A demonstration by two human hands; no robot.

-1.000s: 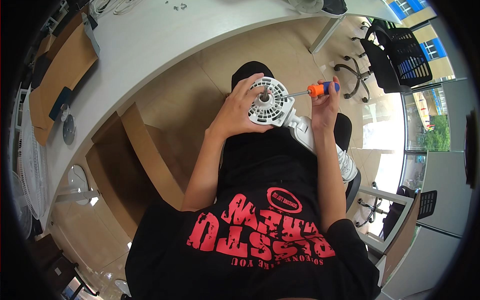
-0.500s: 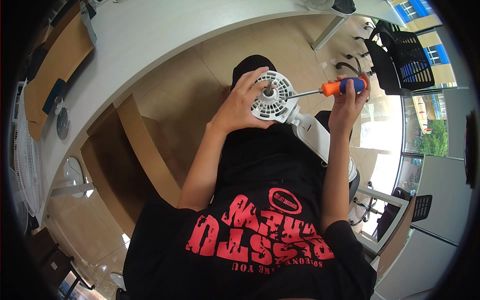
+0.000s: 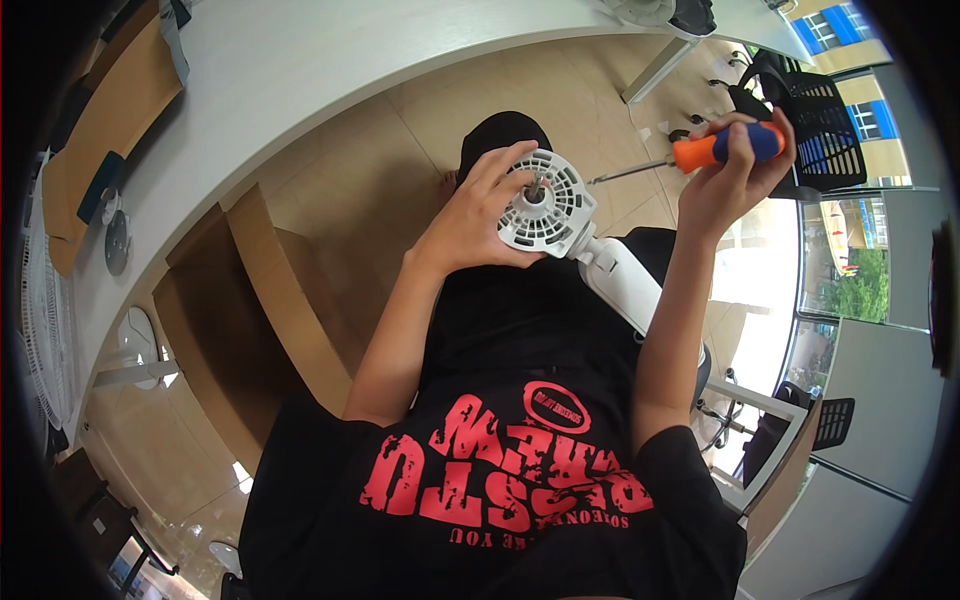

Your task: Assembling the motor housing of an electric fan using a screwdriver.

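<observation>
L hand [image 3: 470, 215] is grasping a white round motor housing [image 3: 560, 212], fingers reaching over its upper L side, thumb sitting along the lower edge. Housing is lying directly R of the L palm, slotted face showing, w/ a metal spindle [image 3: 535, 190] sticking out of the centre, next to the L fingertips. White neck [image 3: 622, 285] is running from the housing's lower R, away from L hand & down to the R forearm, where it's going out of sight.

R hand [image 3: 735, 180] is gripping a screwdriver [image 3: 700, 152] by its orange-&-blue handle, fingers curling round it. Shaft is pointing L from R hand, toward the housing, tip hanging just beside the rim; can't tell if touching. Housing is thus sitting L of & a bit below R hand, btwn both hands.

Further out: white counter [image 3: 270, 80] is curving above & L of L hand; open cardboard box [image 3: 235, 310] is standing below the counter edge, lower L of L hand. Black mesh chair [image 3: 828, 150] is standing just beyond R hand, on its R.
</observation>
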